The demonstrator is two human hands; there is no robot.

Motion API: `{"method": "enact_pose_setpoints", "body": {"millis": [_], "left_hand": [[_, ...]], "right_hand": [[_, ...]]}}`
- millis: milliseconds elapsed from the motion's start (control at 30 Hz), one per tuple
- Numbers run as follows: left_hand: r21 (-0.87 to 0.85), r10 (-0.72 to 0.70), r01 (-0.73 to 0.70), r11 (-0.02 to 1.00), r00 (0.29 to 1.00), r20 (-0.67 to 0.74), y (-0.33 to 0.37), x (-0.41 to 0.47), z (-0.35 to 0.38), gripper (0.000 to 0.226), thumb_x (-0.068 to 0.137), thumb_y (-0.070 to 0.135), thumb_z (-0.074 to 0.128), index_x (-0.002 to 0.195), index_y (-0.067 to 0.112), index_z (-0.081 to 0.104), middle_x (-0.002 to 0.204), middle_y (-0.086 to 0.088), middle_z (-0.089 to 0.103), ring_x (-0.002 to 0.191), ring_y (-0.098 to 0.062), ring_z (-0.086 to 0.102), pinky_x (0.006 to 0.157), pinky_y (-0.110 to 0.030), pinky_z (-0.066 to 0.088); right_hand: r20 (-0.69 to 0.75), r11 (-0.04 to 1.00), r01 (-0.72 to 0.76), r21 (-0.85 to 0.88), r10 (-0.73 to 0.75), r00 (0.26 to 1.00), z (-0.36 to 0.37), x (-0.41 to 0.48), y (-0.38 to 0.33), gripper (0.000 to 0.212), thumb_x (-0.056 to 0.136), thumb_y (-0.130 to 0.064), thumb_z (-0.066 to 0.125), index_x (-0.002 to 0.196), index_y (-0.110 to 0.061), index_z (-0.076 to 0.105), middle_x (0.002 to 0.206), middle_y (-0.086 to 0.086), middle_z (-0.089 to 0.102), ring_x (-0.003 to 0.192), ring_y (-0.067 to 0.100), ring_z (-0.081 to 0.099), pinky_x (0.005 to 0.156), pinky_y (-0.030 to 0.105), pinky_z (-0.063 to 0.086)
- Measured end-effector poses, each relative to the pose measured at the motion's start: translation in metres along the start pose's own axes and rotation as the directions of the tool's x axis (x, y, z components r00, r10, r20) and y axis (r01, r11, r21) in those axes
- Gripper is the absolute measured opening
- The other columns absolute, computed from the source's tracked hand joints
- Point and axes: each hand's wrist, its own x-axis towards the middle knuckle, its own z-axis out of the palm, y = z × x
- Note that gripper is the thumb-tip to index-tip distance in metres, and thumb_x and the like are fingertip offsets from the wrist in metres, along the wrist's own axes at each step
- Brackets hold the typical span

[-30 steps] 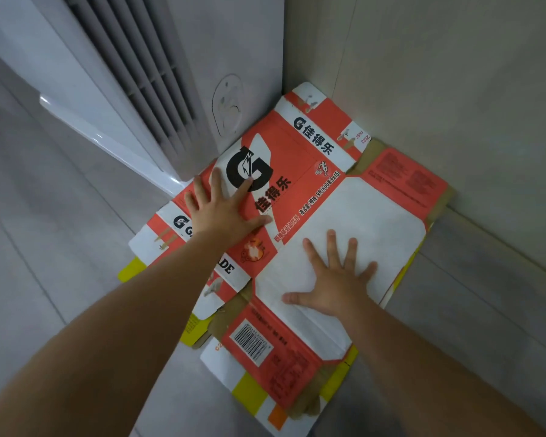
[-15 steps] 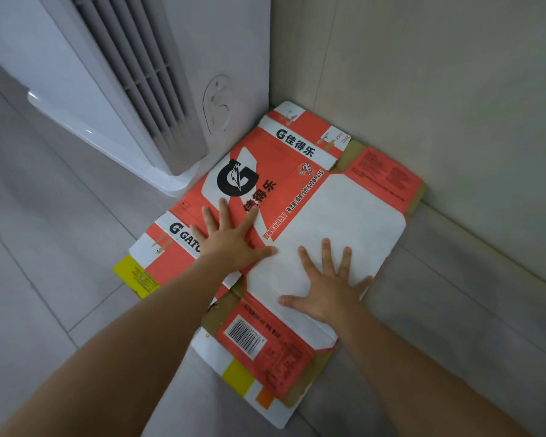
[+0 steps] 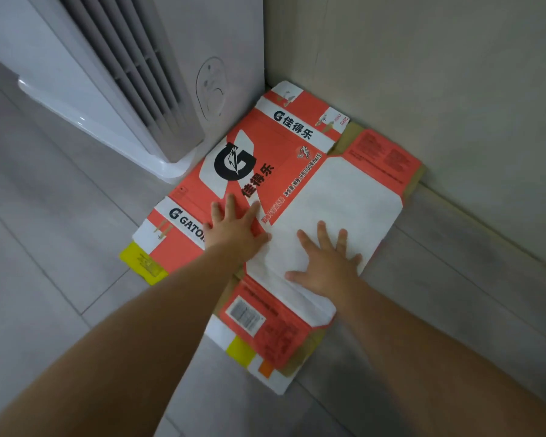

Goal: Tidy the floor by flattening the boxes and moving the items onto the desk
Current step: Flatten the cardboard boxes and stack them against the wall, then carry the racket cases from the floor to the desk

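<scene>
Orange box (image 3: 265, 146), flattening step: left hand (image 3: 234, 230) and right hand (image 3: 327, 263) press it flat-palmed, gripping nothing; white fan unit (image 3: 123, 74) at eleven o'clock; next probably needs an edge grip.

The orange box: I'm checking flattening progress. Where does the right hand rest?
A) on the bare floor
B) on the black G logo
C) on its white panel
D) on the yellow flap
C: the right hand lies spread flat on the white panel of the flattened orange box.
</scene>
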Motion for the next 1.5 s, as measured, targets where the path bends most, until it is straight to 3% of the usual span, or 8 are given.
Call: {"method": "enact_pose_setpoints", "body": {"millis": [167,300,533,700,867,1067,1333,1500], "left_hand": [[-0.073,0.044,-0.033,0.997,0.987,0.151,0.004,-0.120,-0.043,0.068,0.093,0.060,0.050,0.153,0.045,0.023,0.167,0.004,0.012,0.153,-0.028,0.014,0.114,-0.056,0.035],[-0.058,0.057,-0.047,0.997,0.983,0.174,-0.013,-0.222,-0.123,0.046,0.097,0.046,0.047,0.142,0.042,0.040,0.138,0.002,0.054,0.129,-0.026,0.050,0.097,-0.045,0.050],[-0.141,-0.048,0.076,0.987,0.981,0.188,-0.026,-0.417,-0.293,0.044,0.100,0.045,0.044,0.142,0.029,0.049,0.139,0.002,0.055,0.126,-0.025,0.053,0.100,-0.040,0.046],[-0.196,-0.122,0.145,0.970,0.985,0.125,-0.020,-0.550,-0.397,0.047,0.101,0.042,0.042,0.145,0.027,0.045,0.144,0.000,0.052,0.130,-0.026,0.049,0.106,-0.041,0.041],[-0.253,-0.284,0.296,0.921,0.955,0.082,-0.019,-0.653,-0.459,0.047,0.101,0.043,0.042,0.145,0.027,0.044,0.145,0.000,0.050,0.130,-0.026,0.049,0.104,-0.040,0.041],[-0.416,-0.531,0.530,0.739,0.838,0.124,-0.014,-0.768,-0.473,0.043,0.103,0.038,0.040,0.141,0.022,0.050,0.140,-0.004,0.054,0.123,-0.029,0.054,0.101,-0.040,0.042],[-0.605,-0.780,0.702,0.375,0.592,0.204,-0.057,-0.916,-0.432,0.039,0.101,0.037,0.041,0.133,0.020,0.055,0.136,-0.010,0.055,0.122,-0.033,0.055,0.096,-0.038,0.045],[-0.659,-0.885,0.736,0.157,0.401,0.238,-0.092,-1.008,-0.395,0.035,0.100,0.035,0.043,0.128,0.020,0.057,0.133,-0.008,0.058,0.120,-0.031,0.057,0.092,-0.038,0.047]], "right_hand": [[0.010,1.000,0.030,-0.009,-0.030,1.000,-0.042,-0.098,-0.017,0.078,0.095,-0.055,0.047,0.154,-0.036,0.001,0.163,0.007,-0.011,0.143,0.036,0.024,0.107,0.049,0.038],[0.047,0.997,0.059,-0.052,-0.057,0.997,-0.099,-0.200,-0.057,0.066,0.098,-0.045,0.045,0.154,-0.029,0.013,0.163,0.010,0.003,0.132,0.034,0.041,0.100,0.043,0.042],[0.084,0.963,0.209,-0.168,-0.198,0.977,-0.255,-0.385,-0.136,0.057,0.097,-0.043,0.049,0.147,-0.028,0.025,0.156,0.012,0.025,0.124,0.033,0.050,0.095,0.044,0.047],[0.044,0.920,0.344,-0.189,-0.342,0.939,-0.348,-0.492,-0.193,0.043,0.092,-0.038,0.053,0.131,-0.027,0.038,0.127,0.006,0.047,0.104,0.032,0.056,0.084,0.044,0.050],[0.150,0.802,0.513,-0.305,-0.492,0.858,-0.403,-0.576,-0.241,0.029,0.094,-0.033,0.050,0.119,-0.019,0.055,0.120,0.007,0.056,0.107,0.032,0.057,0.081,0.039,0.047],[0.318,0.575,0.696,-0.430,-0.625,0.712,-0.413,-0.660,-0.283,0.022,0.089,-0.012,0.045,0.105,-0.016,0.060,0.108,0.007,0.064,0.092,0.028,0.062,0.071,0.033,0.047],[0.518,0.195,0.864,-0.464,-0.731,0.444,-0.370,-0.769,-0.386,0.021,0.087,-0.024,0.048,0.103,-0.017,0.060,0.114,0.012,0.065,0.107,0.031,0.062,0.085,0.034,0.049],[0.631,-0.019,0.874,-0.486,-0.699,0.336,-0.315,-0.840,-0.454,0.020,0.092,-0.028,0.046,0.104,-0.018,0.058,0.116,0.011,0.062,0.107,0.030,0.060,0.086,0.034,0.047]]}}
